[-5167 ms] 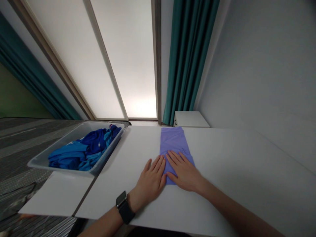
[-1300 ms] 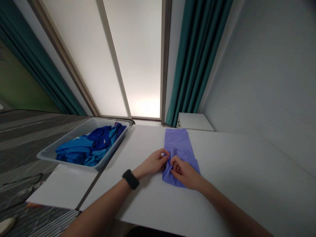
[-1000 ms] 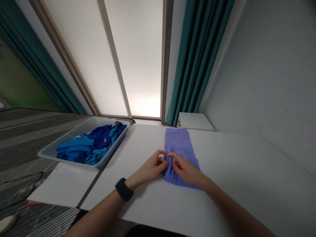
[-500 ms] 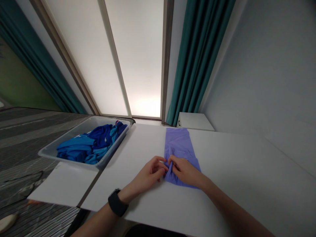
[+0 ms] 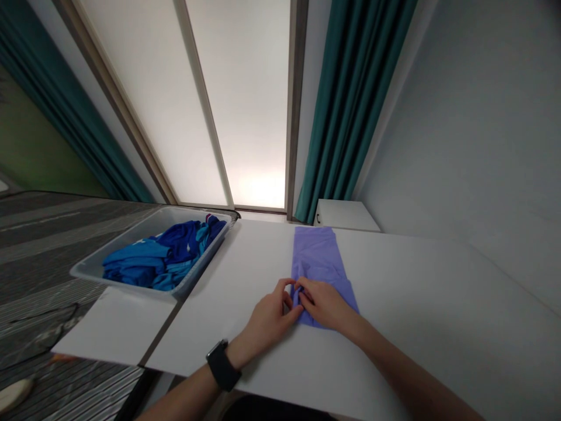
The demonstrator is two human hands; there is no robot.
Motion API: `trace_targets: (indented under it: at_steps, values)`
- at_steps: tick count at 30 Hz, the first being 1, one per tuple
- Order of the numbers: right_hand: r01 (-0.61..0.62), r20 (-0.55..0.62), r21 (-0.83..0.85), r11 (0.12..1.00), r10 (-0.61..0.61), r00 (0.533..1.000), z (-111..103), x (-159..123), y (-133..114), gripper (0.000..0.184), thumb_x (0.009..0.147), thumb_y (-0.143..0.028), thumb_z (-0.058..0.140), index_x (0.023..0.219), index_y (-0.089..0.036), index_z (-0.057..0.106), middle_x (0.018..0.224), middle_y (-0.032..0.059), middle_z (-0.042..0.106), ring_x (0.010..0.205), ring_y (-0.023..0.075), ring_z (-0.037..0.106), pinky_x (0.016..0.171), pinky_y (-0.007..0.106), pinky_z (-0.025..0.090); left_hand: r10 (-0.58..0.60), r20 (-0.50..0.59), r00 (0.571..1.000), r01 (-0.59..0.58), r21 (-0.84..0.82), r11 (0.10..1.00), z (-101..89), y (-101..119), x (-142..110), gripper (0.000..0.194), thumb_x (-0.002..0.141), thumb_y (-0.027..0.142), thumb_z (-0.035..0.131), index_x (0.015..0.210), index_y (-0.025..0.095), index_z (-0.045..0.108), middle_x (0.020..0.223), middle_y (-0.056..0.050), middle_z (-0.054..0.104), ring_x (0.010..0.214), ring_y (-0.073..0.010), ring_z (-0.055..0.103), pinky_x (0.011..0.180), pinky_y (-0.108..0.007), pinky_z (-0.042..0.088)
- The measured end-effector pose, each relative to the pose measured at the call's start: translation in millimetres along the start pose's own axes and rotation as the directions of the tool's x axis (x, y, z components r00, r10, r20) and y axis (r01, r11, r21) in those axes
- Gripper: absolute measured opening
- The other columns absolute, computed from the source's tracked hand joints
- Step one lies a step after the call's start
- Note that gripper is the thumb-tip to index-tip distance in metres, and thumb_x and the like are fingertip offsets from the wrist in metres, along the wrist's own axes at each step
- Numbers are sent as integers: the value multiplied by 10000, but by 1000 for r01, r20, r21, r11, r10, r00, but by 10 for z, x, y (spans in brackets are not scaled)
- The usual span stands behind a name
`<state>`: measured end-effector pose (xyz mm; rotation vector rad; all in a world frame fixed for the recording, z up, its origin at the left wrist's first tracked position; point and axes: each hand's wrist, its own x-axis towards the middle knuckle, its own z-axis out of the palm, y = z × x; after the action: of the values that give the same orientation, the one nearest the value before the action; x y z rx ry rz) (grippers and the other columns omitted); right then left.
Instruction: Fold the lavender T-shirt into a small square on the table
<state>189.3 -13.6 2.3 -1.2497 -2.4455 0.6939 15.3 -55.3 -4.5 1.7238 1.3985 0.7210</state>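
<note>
A lilac cloth (image 5: 318, 257), folded into a long narrow strip, lies on the white table (image 5: 416, 304) and runs away from me. My left hand (image 5: 269, 318), with a dark watch on its wrist, pinches the cloth's near left edge with curled fingers. My right hand (image 5: 324, 304) rests on the near end of the cloth right beside it, fingertips pressed together on the bunched fabric. The two hands touch at the fingertips. The cloth's near end is hidden under them.
A grey tray (image 5: 131, 248) heaped with blue garments (image 5: 158, 260) stands at the table's left, partly over a lower white board (image 5: 109, 327). A small white cabinet (image 5: 344, 216) sits beyond the table's far edge by teal curtains (image 5: 346, 111). A wall runs along the right.
Earlier both hands lay flat on the cloth's near end. They then curled and gathered the fabric. Over the last second they have kept pinching it, shifting slightly nearer to me.
</note>
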Motion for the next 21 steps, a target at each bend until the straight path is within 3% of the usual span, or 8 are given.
trace_targets:
  at_steps: [3,5,9,12,16,21]
  values:
    - [-23,-35,-28,999,22,999,52,-6,-10,258,910,-151,462,1143,-197,563,1000,56,682,858,180,642,730,272,415,6,-66,998,2,130,992,31,19,-20,390,888,289,541,1266,237,461,777,34,649,574,-130,544,562,-239,328]
    - [-37,-70,20,999,38,997,39,-6,9,293,915,-171,471,1197,-202,542,922,37,672,806,176,634,710,272,428,18,-92,996,-2,172,985,52,26,-32,309,905,288,515,1209,238,484,789,27,654,589,-139,561,576,-246,329]
    - [-51,-218,83,995,68,974,-129,22,168,277,940,-197,428,1183,-206,560,855,23,647,795,179,613,760,299,462,52,-111,992,-28,206,978,82,30,-65,150,935,303,480,1058,234,532,807,4,662,653,-165,601,615,-263,350]
    - [-57,-264,-100,993,29,964,-281,62,362,265,942,-183,425,1133,-185,609,1014,83,653,954,211,589,883,346,441,85,-118,989,-56,232,971,93,30,-101,124,943,317,474,1000,233,545,820,-14,672,695,-186,614,639,-277,367]
    - [-128,-147,-429,894,71,987,-370,115,538,304,965,-258,469,1206,-147,619,1139,153,619,1078,286,541,917,402,398,166,-106,980,-122,332,935,109,27,-135,108,944,289,463,956,232,554,864,-45,681,778,-217,623,711,-307,391]
    - [-201,-150,-525,827,143,978,-350,149,547,297,998,-302,423,1140,-142,628,1093,151,641,1052,284,558,903,392,365,165,-55,985,-126,430,894,131,21,-118,177,969,223,361,977,230,538,917,-62,680,835,-229,630,755,-329,403]
